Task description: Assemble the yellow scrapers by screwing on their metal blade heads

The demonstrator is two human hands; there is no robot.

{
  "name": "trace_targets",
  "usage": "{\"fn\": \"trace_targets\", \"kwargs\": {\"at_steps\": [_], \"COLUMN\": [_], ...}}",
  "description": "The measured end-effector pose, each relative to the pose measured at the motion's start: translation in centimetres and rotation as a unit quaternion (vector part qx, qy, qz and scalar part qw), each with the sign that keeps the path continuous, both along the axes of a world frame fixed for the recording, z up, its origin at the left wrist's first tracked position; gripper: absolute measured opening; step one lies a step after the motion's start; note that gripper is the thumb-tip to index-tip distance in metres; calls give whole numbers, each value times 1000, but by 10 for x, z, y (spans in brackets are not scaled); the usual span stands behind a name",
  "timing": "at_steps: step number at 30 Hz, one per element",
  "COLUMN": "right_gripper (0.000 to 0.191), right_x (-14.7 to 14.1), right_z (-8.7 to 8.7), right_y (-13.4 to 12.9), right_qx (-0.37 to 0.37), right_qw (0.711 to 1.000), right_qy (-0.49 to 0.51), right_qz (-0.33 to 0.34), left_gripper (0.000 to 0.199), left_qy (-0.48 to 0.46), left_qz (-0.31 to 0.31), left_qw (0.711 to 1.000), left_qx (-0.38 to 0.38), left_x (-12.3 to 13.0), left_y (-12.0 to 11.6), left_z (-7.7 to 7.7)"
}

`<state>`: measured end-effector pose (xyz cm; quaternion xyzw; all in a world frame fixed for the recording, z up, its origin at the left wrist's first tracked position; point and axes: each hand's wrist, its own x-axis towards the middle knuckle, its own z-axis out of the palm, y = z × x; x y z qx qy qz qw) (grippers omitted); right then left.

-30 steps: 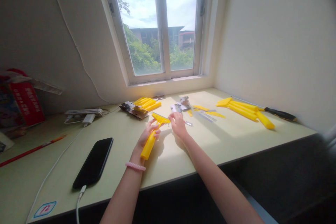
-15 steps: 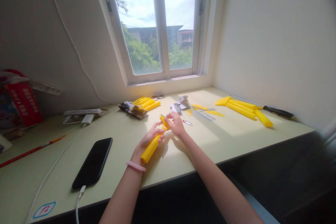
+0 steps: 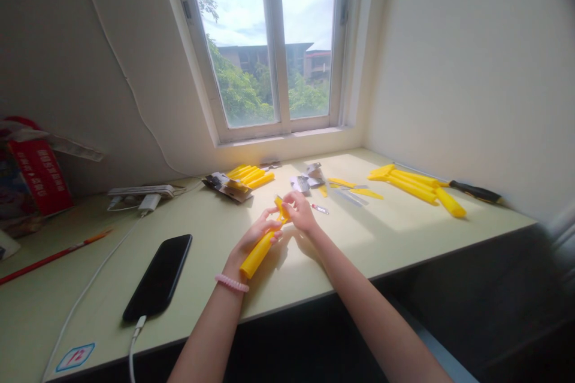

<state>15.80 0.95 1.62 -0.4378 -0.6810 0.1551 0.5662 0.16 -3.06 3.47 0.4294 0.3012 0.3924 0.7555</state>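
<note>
Right of the phone point(image 3: 157, 278), the left hand point(image 3: 257, 233) grips the yellow tool point(image 3: 257, 255) and the right hand point(image 3: 300, 213) pinches its head point(image 3: 280, 204), seemingly mid-work; flat yellow pieces point(image 3: 368, 193) farther right of the phone lie loose.

Left grip point(image 3: 254, 234) and right grip point(image 3: 302, 213) hold a yellow scraper point(image 3: 259, 252).

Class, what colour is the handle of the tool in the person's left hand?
The handle is yellow, seen best in the head view.
</note>
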Motion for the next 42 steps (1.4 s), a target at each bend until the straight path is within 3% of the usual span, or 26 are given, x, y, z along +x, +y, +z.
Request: {"fn": "trace_targets", "kwargs": {"at_steps": [7, 10, 14, 17, 21, 23, 26, 30, 33, 38, 42], "right_gripper": [19, 23, 9, 2, 15, 18, 19, 21, 20, 15, 11], "right_x": [-2, 6, 40, 75, 101, 101, 94, 84, 78, 63, 55], "right_z": [2, 1, -11, -24, -38, -40, -32, -8, 6, 8, 7], "right_y": [3, 10, 16, 15, 12, 11, 8, -4, -12, -19, -21], "right_qx": [-34, -43, -29, -51, -115, -104, -46, 18, 74, 87, 97], "right_qw": [997, 994, 990, 966, 936, 934, 947, 961, 968, 986, 989], "right_qy": [67, 86, -50, -126, -150, -150, -112, 7, 79, 106, 92], "right_qz": [7, -51, -131, -221, -298, -306, -297, -276, -228, -96, -56], "left_gripper": [53, 53, 54, 57, 56, 55, 56, 55, 56, 56, 56], "left_qy": [17, 20, 6, 7, 13, 10, 6, 9, 10, 5, 10], "left_qz": [41, 66, 80, 97, 104, 107, 110, 103, 96, 94, 82], "left_qw": [999, 998, 997, 995, 994, 994, 994, 995, 995, 996, 997], "left_qx": [2, -5, 2, -4, 2, -4, -13, -7, -4, -9, -6], "left_x": [2, 2, 0, -1, -1, -1, -1, -1, -1, 0, -1], "left_y": [4, 10, 19, 20, 17, 16, 15, 14, 14, 14, 15], "left_z": [2, 0, -6, -8, -8, -7, -6, -4, -4, -7, -10]}}
